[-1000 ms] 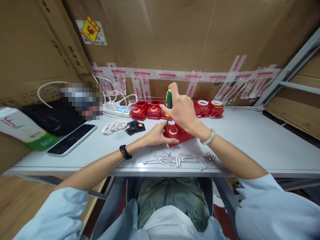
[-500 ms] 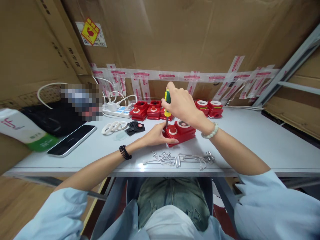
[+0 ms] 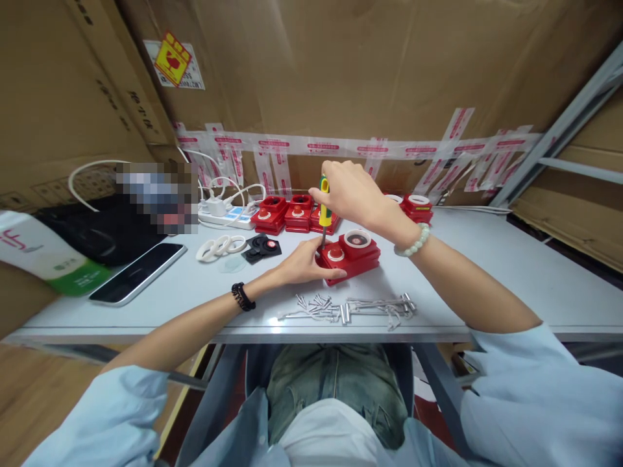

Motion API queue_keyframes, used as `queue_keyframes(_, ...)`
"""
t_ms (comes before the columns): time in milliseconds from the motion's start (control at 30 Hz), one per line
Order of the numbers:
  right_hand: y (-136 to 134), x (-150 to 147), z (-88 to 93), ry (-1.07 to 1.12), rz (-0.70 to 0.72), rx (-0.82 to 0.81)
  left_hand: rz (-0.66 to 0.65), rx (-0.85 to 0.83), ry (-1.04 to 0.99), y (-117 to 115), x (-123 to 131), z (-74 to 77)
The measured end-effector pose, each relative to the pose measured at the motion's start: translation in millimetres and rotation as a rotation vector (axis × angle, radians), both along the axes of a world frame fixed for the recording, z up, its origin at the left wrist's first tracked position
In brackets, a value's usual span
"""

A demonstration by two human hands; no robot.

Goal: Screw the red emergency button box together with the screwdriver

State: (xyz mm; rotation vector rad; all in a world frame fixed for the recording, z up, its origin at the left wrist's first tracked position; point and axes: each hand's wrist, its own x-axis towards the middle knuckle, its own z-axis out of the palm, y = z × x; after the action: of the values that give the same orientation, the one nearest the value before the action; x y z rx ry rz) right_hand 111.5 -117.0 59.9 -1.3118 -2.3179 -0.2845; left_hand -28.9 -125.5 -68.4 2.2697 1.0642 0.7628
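A red box-shaped housing (image 3: 359, 258) lies on the table, with a round red button and a white ring around a dark disc on its top. My left hand (image 3: 305, 263) grips its left end, the thumb along the near side. In my right hand (image 3: 351, 191) is a yellow-and-green screwdriver (image 3: 325, 211), held upright by its handle. Its shaft points down at the housing's far left corner, close by my left fingers; the very tip is hard to make out. Loose silver screws (image 3: 318, 303) lie in front of the housing, beside metal rods with strings (image 3: 374, 306).
Several similar red housings (image 3: 270, 216) stand along the back, near a white power strip (image 3: 228, 216). White rings (image 3: 221, 246) and black gaskets (image 3: 263, 248) lie to the left, then a phone (image 3: 139, 274) and a white-and-green packet (image 3: 53, 259). Cardboard (image 3: 341, 71) walls the back.
My right hand has shifted slightly and its wrist has turned, moving right and uncovering the housing's white ring. The screwdriver stays at the same corner. My left hand keeps its hold.
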Motion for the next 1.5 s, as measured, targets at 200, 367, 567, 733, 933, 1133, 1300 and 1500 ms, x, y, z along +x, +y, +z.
queue_keyframes(200, 4.3, 14.7, 12.8, -0.042, 0.277, -0.21, -0.024, -0.054, -0.076, -1.0, 0.2, -1.3)
queue_keyframes(367, -1.9, 5.1, 5.5, 0.012, -0.015, -0.002, -0.002, -0.014, -0.035, -1.5, 0.4, -0.6)
queue_keyframes(567, -4.6, 7.4, 20.3, -0.119, 0.203, -0.112, -0.012, -0.047, -0.053, -1.2, 0.6, -1.3)
queue_keyframes(733, -8.9, 20.9, 34.8, -0.24, 0.131, -0.206, 0.028, -0.001, 0.02, -0.1, 1.4, -1.5)
queue_keyframes(933, -14.7, 8.8, 36.7, -0.258, -0.086, -0.122, 0.022, -0.018, 0.01, 1.0, 0.8, -2.6)
queue_keyframes(1133, -20.5, 2.9, 57.6, -0.222, 0.084, -0.36, -0.007, -0.026, -0.039, 0.3, 1.1, -2.3)
queue_keyframes(1300, -18.6, 0.8, 43.0, -0.186, -0.054, -0.21, 0.026, 0.002, 0.007, 2.5, 1.0, -3.8)
queue_keyframes(1500, -10.4, 3.9, 44.1, -0.199, 0.169, -0.235, 0.012, -0.002, -0.011, 1.2, 0.8, -3.0)
